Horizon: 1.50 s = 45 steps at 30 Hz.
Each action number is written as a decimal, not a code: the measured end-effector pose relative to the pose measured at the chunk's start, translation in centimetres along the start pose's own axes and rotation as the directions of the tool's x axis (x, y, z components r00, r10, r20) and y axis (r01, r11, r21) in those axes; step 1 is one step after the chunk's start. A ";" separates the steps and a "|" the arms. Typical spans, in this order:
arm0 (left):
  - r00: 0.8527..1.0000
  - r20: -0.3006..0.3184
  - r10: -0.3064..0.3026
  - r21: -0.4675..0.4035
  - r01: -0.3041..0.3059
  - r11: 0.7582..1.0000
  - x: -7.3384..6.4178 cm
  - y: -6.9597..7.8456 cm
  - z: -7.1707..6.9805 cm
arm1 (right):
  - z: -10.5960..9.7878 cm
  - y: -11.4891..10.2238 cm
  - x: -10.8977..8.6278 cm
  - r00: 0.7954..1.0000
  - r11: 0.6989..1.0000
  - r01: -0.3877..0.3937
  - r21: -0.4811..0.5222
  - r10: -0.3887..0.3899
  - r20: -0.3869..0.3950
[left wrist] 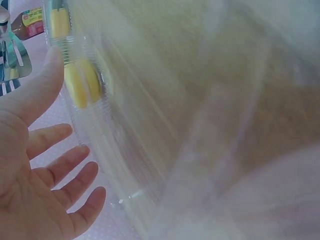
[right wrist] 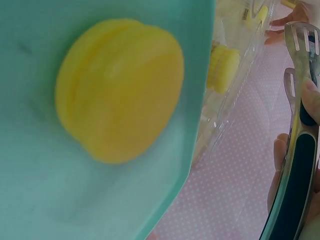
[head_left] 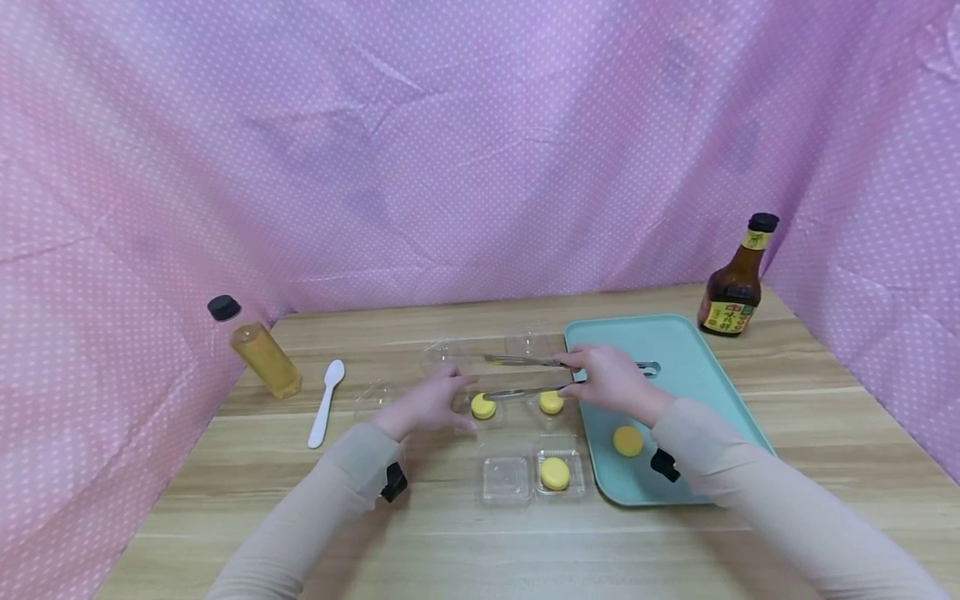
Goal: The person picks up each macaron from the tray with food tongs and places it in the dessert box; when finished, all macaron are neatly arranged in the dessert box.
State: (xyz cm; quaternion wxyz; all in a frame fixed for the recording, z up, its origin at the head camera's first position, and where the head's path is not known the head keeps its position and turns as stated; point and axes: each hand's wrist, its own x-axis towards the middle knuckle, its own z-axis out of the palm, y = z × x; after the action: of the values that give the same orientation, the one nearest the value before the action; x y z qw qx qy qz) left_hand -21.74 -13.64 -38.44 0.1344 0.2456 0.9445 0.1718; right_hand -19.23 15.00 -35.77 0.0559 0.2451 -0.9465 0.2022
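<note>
My right hand (head_left: 615, 379) grips metal tongs (head_left: 525, 362) with dark handle grips (right wrist: 295, 185); their arms stand apart and reach left over the clear containers. One tong tip overlaps a yellow macaron (head_left: 483, 407) in the head view. Beside that macaron is my left hand (head_left: 431, 402), fingers spread and holding nothing; in the left wrist view its thumb overlaps the edge of the clear plastic container (left wrist: 92, 117). A second macaron (head_left: 551, 402) sits to the right below the tongs, and a third (head_left: 555, 473) lies in a nearer container.
A teal tray (head_left: 682, 350) on the right bears another macaron (head_left: 627, 441). Behind it stands a brown sauce bottle (head_left: 735, 287). On the left are a white spoon (head_left: 325, 408) and a bottle of amber liquid (head_left: 266, 358). Open clear lids (head_left: 442, 354) lie around the containers.
</note>
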 end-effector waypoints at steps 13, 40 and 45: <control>1.000 -0.010 0.018 0.071 -0.017 0.997 -0.5 0.3 -0.2 | -0.4 0.8 -0.7 1.000 1.000 0.000 0.007 0.000 -0.024; 0.910 -0.301 0.285 0.182 -0.239 0.954 -4.0 2.9 0.5 | -2.0 2.9 -3.8 0.995 0.999 -0.038 0.038 0.042 -0.093; 0.937 -0.234 0.258 0.113 -0.237 0.965 -5.2 3.8 1.1 | -2.1 3.5 -5.0 0.991 0.998 -0.029 0.050 0.036 -0.132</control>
State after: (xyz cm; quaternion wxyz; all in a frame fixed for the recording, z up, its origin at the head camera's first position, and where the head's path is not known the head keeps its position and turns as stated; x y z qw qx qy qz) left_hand -15.43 -12.90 -37.12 -0.0172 0.3446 0.9217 0.1772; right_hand -16.59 20.90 -36.11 0.1098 0.2169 -0.9395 0.2415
